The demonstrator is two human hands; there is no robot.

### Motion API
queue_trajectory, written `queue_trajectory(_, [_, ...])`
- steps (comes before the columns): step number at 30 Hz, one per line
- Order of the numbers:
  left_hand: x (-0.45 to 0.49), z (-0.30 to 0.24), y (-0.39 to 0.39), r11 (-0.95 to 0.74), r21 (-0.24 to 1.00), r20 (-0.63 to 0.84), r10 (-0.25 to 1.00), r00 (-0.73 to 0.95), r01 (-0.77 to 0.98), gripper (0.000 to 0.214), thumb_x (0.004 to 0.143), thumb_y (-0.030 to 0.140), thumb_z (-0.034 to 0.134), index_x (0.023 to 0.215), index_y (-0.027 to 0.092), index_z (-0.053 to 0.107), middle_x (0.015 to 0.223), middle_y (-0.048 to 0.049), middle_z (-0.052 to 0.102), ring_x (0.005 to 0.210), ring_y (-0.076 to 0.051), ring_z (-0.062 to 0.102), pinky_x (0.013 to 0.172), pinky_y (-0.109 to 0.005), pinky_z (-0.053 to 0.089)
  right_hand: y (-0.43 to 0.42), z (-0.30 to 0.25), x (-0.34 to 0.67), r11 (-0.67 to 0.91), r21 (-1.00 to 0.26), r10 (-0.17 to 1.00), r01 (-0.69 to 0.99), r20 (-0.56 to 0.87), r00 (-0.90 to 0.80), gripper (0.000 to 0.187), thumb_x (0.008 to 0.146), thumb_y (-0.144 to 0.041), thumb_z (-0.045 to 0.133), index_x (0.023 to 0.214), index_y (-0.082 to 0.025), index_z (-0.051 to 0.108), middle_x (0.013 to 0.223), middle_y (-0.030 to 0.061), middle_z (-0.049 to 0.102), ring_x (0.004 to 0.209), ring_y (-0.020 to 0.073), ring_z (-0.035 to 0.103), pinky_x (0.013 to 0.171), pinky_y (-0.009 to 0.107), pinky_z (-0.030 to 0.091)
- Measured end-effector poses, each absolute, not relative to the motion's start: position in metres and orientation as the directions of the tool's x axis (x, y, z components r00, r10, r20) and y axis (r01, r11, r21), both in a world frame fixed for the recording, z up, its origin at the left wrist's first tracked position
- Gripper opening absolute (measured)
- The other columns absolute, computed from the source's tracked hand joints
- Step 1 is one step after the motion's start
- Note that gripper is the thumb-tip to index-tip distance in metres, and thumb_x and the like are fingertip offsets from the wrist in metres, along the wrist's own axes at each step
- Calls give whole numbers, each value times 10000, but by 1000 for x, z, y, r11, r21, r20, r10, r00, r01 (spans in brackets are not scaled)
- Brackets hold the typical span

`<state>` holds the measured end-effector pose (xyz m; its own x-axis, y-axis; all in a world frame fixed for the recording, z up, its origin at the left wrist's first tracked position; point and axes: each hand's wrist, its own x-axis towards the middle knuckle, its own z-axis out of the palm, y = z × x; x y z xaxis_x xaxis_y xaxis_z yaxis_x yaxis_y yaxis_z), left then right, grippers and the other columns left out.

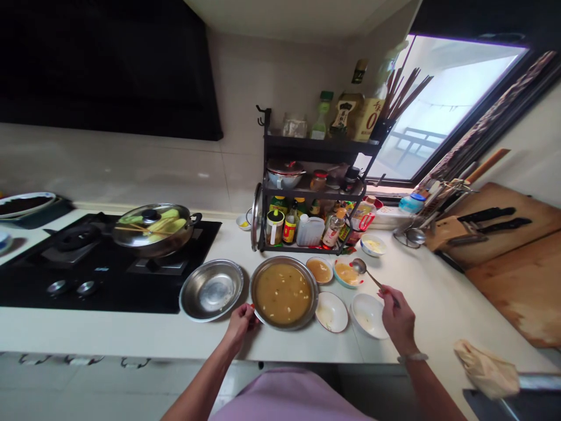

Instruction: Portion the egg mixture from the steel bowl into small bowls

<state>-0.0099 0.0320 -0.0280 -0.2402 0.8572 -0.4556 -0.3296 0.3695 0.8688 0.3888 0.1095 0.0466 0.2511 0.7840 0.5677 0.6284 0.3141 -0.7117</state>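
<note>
A steel basin point(263, 275) full of brownish-yellow soup stands on the white counter point(131, 336) in front of me. My left hand point(240, 323) grips its near-left rim. My right hand point(397, 316) is closed on the handle of a metal ladle point(360, 266), whose bowl hovers over a small bowl of orange-brown soup point(347, 275). A second filled small bowl point(319, 270) sits just left of it. Two shallow white bowls point(332, 311) point(369, 316) lie nearer to me, holding only traces.
An empty steel basin point(211, 289) sits left of the soup. A lidded pan point(153, 229) rests on the black gas hob point(79, 263). Behind stands a black spice rack point(313, 193) with bottles. Knives point(491, 219) and wooden boards point(521, 280) lie right, with a crumpled bag point(486, 368).
</note>
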Motion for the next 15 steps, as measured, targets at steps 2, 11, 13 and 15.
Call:
queue_trajectory(2, [-10,-29,32,363,870,-448,864,-229,-333,511,537,633,694,602,188,451,466,30,533,423,-79,443,443,-201,304,104,53,381,429,-594,753,680,651,93,237,866,-331,475,959,-177,629,962,113,659,876,243,657,792,426,536])
queue_trajectory(11, [-12,-32,33,374,862,-456,867,-201,-341,491,554,612,690,608,190,446,477,29,541,430,-79,457,441,-197,324,76,71,314,380,-777,870,502,484,90,243,917,-317,438,1024,-181,609,778,57,699,771,209,682,751,359,544])
queue_trajectory(13, [-13,-33,34,376,861,-457,868,-195,-343,487,556,609,690,611,189,450,477,28,543,429,-78,458,440,-196,328,71,64,299,378,-795,896,475,443,29,244,912,-331,446,1004,-186,621,807,62,702,753,200,680,721,337,549])
queue_trajectory(15, [-14,-33,34,374,863,-452,872,-189,-339,481,563,607,689,616,187,460,476,28,542,429,-77,457,441,-196,334,67,55,286,382,-805,910,454,413,-33,252,909,-339,446,1004,-192,629,847,67,704,770,197,679,737,333,548])
